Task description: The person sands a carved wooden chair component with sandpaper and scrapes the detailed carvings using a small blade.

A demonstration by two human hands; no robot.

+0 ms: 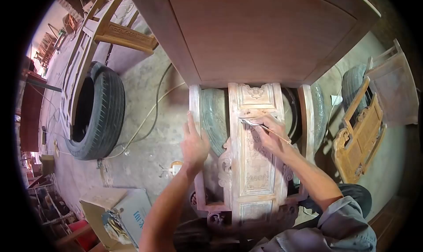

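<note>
A wooden chair with a carved back panel (257, 155) lies in front of me, its wood dusted pale. My left hand (195, 145) rests against the left post (194, 103) of the chair back, fingers stretched out, holding nothing. My right hand (269, 133) is closed around a thin tool with a stick-like handle (277, 135). Its pale end (249, 122) meets the panel just below the upper carved section (256, 93); its exact kind is unclear. Beyond the back rises the broad flat chair seat (264, 36).
Tyres stand beneath the chair and to the left (110, 106). A wooden frame (79, 67) leans over the left tyre. Cables (150, 122) cross the concrete floor. An opened cardboard box (132, 212) sits at lower left. Another carved chair (361, 133) is at the right.
</note>
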